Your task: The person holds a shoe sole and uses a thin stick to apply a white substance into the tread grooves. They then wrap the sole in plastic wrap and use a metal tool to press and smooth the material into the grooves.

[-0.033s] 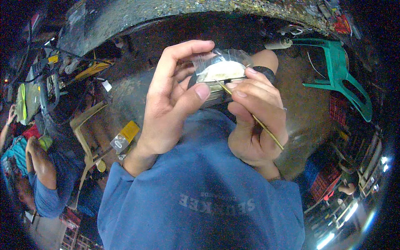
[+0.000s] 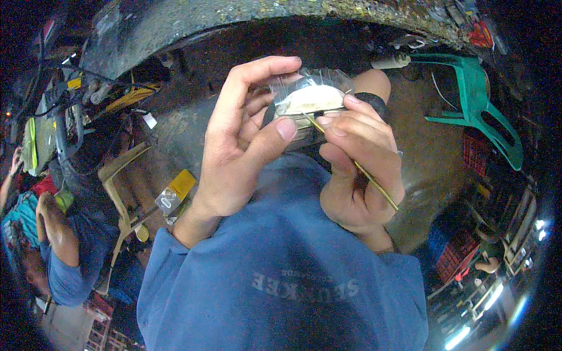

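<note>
In front of my chest, my left hand (image 2: 243, 137) curls round a small object (image 2: 310, 99), its thumb at the near edge and its forefinger arched over the far side. The object has a clear, shiny film or cover over a white half-round face, with a metallic-looking band below. My right hand (image 2: 369, 158) pinches a thin brass-coloured rod (image 2: 374, 184) like a pen. The rod's narrow tip is at the band, just below the white face; whether it touches cannot be made out. My right fingertips rest by the object's right edge.
A speckled worktop edge (image 2: 281, 19) curves across the far side. At right stands a green plastic chair (image 2: 468, 88), with a red crate (image 2: 456, 254) lower down. A yellow-and-clear package (image 2: 175, 190) lies left beside a beige chair frame (image 2: 117, 205). Another person (image 2: 73, 257) sits far left.
</note>
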The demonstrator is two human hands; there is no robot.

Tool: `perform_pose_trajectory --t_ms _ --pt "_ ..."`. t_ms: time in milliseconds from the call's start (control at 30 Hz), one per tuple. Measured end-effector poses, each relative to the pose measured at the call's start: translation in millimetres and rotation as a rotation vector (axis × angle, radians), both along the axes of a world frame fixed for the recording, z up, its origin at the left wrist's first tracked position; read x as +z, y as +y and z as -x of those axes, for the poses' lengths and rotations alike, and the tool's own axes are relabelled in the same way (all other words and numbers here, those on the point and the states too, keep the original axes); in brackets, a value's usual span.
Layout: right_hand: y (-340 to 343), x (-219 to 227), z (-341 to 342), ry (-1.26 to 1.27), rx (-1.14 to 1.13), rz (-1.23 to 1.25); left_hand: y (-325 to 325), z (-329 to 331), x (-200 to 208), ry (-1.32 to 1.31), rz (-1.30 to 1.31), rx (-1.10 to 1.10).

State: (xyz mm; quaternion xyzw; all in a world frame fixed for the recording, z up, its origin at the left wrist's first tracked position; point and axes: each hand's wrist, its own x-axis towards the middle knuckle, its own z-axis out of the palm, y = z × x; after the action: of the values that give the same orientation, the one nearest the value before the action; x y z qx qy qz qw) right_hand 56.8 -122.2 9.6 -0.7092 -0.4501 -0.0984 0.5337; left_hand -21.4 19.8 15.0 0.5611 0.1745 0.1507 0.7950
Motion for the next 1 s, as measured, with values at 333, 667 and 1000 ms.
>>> perform_pose_trajectory --t_ms 333,667,1000 --pt "3 3 4 -0.019 -0.063 0.028 -1 1 1 0.047 -0.016 0.033" --pt "-2 9 -3 -0.057 0.027 0.128 1 0 0 -0.043 0.023 -0.001" --pt "1 -4 0 0.083 -0.099 -0.102 5 -1 0 -0.028 -0.035 -0.037"
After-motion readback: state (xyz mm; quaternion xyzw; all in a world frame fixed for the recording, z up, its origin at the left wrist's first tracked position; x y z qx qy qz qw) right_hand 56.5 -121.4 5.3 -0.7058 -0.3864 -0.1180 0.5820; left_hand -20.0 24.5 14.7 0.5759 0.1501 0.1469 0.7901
